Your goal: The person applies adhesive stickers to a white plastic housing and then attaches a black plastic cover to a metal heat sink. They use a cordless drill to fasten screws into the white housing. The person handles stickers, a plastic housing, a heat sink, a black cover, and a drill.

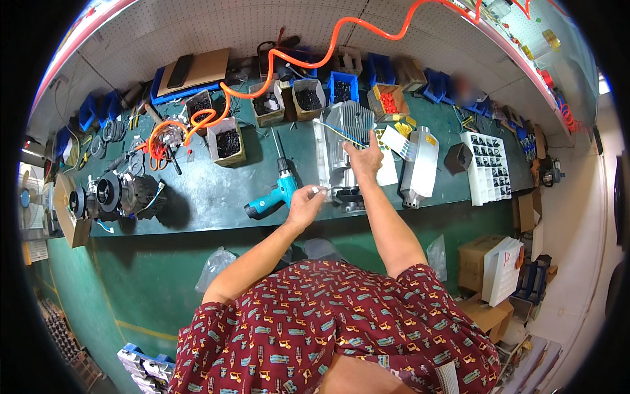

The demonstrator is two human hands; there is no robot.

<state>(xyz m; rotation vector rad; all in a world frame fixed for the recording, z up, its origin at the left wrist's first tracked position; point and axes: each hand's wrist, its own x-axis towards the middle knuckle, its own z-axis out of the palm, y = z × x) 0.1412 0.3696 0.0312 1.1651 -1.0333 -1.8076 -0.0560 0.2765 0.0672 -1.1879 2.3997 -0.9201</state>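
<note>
A finned grey metal housing [355, 118] lies on the green workbench in front of me. My left hand [306, 205] is at its near left side, fingers pinched on a small white piece [318, 190] that looks like a plug. Over the housing reaches my right hand [365, 159], index finger stretched forward and thumb apart. Thin blue and white wires [340, 132] cross the fins into the gap between them; whether they are gripped I cannot tell. Close to my left hand lies a teal cordless screwdriver [275, 196] with a long bit, pointing away.
Boxes of black parts [228, 143] and a box of red parts [388, 100] line the back. A silver metal casing [420, 165] and a white compartment tray [486, 168] lie right. Black blower units [113, 191] stand left. An orange coiled hose [336, 34] hangs across the back.
</note>
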